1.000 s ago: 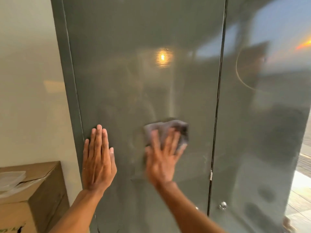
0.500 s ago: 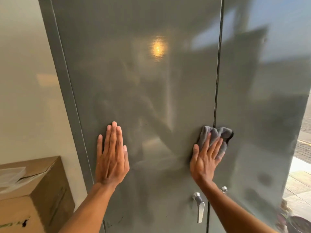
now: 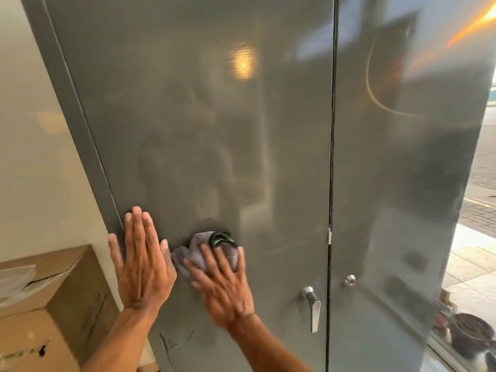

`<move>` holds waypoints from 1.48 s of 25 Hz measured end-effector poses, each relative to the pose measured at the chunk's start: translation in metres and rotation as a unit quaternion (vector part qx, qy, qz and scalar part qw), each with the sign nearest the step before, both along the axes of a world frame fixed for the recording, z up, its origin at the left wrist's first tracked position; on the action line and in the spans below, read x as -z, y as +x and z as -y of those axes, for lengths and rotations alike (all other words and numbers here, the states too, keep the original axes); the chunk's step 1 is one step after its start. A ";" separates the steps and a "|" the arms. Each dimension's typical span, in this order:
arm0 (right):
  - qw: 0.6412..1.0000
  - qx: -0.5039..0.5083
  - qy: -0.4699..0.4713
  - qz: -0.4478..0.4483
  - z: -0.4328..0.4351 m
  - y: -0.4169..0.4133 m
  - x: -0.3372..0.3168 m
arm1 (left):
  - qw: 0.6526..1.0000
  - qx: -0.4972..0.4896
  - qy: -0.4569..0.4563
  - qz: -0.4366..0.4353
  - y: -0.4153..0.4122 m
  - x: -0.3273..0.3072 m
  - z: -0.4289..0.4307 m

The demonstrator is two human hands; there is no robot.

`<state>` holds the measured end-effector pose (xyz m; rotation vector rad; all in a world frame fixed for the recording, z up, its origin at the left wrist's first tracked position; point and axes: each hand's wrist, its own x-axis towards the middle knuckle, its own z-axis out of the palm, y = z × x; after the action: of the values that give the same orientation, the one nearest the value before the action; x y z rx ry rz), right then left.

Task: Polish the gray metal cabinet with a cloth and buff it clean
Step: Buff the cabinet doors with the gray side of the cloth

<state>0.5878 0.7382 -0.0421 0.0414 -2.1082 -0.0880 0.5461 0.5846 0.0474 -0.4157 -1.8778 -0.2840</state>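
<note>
On the lower left door of the gray cabinet [image 3: 204, 108], the right hand [image 3: 222, 285] presses a cloth [image 3: 198, 251] with fingers spread; left hand [image 3: 142, 261] lies flat beside it.

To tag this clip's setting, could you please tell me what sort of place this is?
Probably a storage or office corner beside a street-side opening: a tall gray metal two-door cabinet with a silver lever handle, a brown cardboard box by the cream wall, and brick paving outside.
</note>
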 end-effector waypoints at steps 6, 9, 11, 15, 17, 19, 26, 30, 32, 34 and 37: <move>0.915 0.116 -0.377 0.081 -0.139 0.047 -0.017 | 0.999 0.039 0.005 -0.005 0.010 -0.008 -0.051; 0.902 0.096 -0.421 0.031 -0.160 0.051 -0.065 | 0.995 0.077 -0.044 -0.036 0.016 -0.030 -0.091; 0.907 0.089 -0.412 0.006 -0.183 0.048 -0.119 | 0.993 0.085 -0.048 -0.060 0.017 -0.068 -0.117; 0.963 0.076 -0.260 0.006 -0.244 0.052 -0.249 | 0.993 0.096 0.012 -0.067 0.027 -0.162 -0.173; 0.977 0.066 -0.202 -0.006 -0.265 0.050 -0.310 | 0.991 0.099 0.007 -0.092 0.030 -0.209 -0.203; 0.987 0.039 -0.155 -0.030 -0.282 0.050 -0.373 | 0.987 0.098 0.008 -0.125 0.034 -0.268 -0.232; 0.993 0.006 -0.079 -0.082 -0.298 0.036 -0.565 | 0.975 0.067 0.138 -0.162 0.045 -0.431 -0.324; 0.989 -0.027 -0.012 -0.143 -0.336 0.030 -0.597 | 0.973 0.059 0.113 -0.194 0.039 -0.477 -0.342; 0.982 -0.007 -0.041 -0.182 -0.402 0.041 -0.600 | 0.974 0.069 0.091 -0.197 0.042 -0.496 -0.358; 0.974 0.032 -0.150 -0.165 -0.473 0.060 -0.602 | 0.976 0.085 0.075 -0.185 0.041 -0.510 -0.373; 0.946 0.062 -0.300 -0.109 -0.557 0.093 -0.621 | 0.984 0.075 0.068 -0.147 0.032 -0.506 -0.396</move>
<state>0.6807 1.2947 0.5793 -0.4455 -1.8362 0.4570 0.5781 0.9806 0.5533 -0.4796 -1.5315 -0.4269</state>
